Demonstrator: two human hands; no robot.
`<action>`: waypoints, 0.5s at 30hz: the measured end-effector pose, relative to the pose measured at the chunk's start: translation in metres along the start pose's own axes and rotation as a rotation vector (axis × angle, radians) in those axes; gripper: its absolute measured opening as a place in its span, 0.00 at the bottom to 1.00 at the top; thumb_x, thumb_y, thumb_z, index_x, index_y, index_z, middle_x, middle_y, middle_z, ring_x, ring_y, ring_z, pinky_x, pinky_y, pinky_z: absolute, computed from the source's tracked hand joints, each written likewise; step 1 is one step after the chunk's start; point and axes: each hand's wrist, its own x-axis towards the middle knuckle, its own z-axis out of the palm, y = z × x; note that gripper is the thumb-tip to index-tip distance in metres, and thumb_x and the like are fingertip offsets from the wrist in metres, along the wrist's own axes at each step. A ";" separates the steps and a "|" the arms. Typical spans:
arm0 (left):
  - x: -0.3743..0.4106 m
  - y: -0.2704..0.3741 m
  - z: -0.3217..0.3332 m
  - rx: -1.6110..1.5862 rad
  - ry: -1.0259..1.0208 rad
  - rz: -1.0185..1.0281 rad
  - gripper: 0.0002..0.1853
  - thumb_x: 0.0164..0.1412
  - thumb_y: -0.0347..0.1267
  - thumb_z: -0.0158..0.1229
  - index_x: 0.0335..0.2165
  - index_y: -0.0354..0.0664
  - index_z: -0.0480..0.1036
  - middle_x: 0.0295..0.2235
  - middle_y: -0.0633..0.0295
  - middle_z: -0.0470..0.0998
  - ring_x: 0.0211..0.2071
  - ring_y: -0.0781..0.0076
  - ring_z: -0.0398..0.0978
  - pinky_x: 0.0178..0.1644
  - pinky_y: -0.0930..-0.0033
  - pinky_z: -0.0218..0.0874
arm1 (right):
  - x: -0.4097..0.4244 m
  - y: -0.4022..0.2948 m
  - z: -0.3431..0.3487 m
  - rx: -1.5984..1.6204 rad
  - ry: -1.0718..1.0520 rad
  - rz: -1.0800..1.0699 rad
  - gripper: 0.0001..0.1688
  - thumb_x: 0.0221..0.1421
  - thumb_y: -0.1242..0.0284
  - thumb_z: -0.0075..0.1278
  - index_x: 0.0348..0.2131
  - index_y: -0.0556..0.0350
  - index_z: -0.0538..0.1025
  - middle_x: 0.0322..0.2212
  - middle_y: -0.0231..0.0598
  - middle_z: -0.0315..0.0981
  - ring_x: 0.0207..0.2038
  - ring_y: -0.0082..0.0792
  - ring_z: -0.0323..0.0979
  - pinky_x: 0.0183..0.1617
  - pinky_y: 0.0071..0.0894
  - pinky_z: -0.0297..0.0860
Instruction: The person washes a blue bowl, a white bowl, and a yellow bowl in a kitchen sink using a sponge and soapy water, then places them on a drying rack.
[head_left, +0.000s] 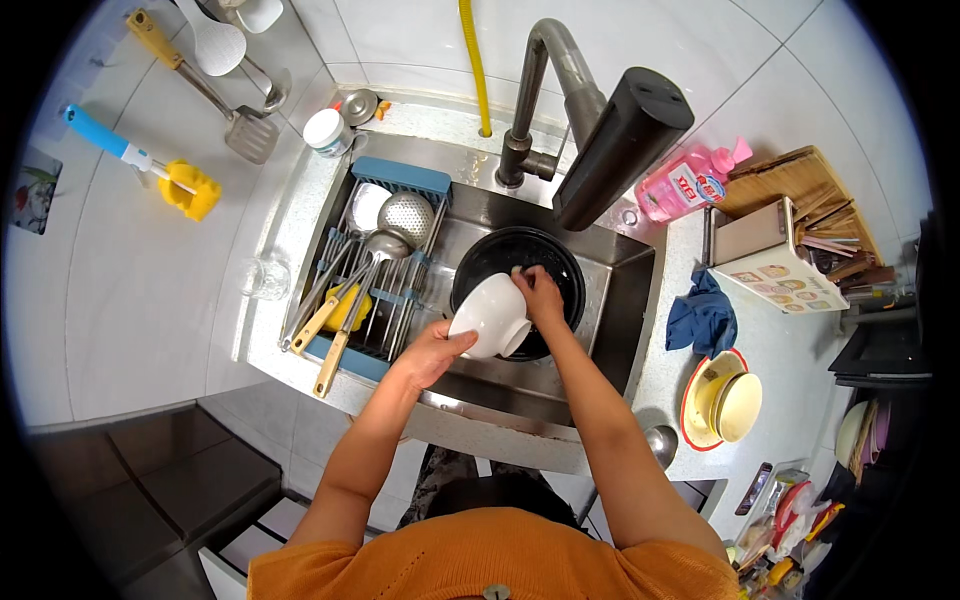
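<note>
My left hand (436, 354) grips a white bowl (491, 315) by its near left side, thumb on the outer wall. The bowl is tilted on its side, its foot ring towards the lower right. At its far right edge is my right hand (541, 294), fingers curled; whether they hold the rim or anything else cannot be seen. Beneath both lies a round black basin (571, 289), set in the stainless steel sink (619, 352). Above the sink's back right the dark faucet (622, 150) reaches forward.
A drying rack (401, 176) on the sink's left holds a skimmer (406, 216), a ladle (388, 244) and a yellow sponge (349, 309). On the right counter are a blue cloth (703, 315), stacked yellow bowls (735, 405), pink dish soap (682, 184) and a utensil holder (780, 262). A glass (264, 279) stands left.
</note>
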 end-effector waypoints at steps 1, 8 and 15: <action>-0.001 0.000 -0.001 -0.030 -0.001 0.009 0.13 0.54 0.30 0.55 0.38 0.35 0.72 0.37 0.62 0.74 0.39 0.75 0.70 0.47 0.71 0.58 | -0.009 0.001 0.002 -0.120 -0.018 -0.060 0.21 0.46 0.57 0.51 0.38 0.48 0.73 0.40 0.45 0.67 0.46 0.49 0.62 0.44 0.44 0.63; 0.000 0.001 -0.005 -0.150 0.028 0.051 0.14 0.55 0.30 0.55 0.39 0.33 0.70 0.38 0.57 0.74 0.40 0.67 0.72 0.47 0.63 0.62 | -0.035 0.004 0.011 -0.446 -0.312 -0.137 0.25 0.38 0.72 0.55 0.41 0.46 0.69 0.50 0.47 0.54 0.51 0.50 0.58 0.48 0.45 0.65; -0.001 0.007 0.007 -0.166 0.112 0.116 0.14 0.55 0.31 0.54 0.39 0.34 0.70 0.37 0.58 0.75 0.39 0.69 0.72 0.47 0.66 0.62 | 0.003 0.023 -0.014 0.746 -0.053 0.174 0.08 0.43 0.78 0.51 0.29 0.56 0.76 0.23 0.35 0.73 0.26 0.27 0.69 0.34 0.25 0.66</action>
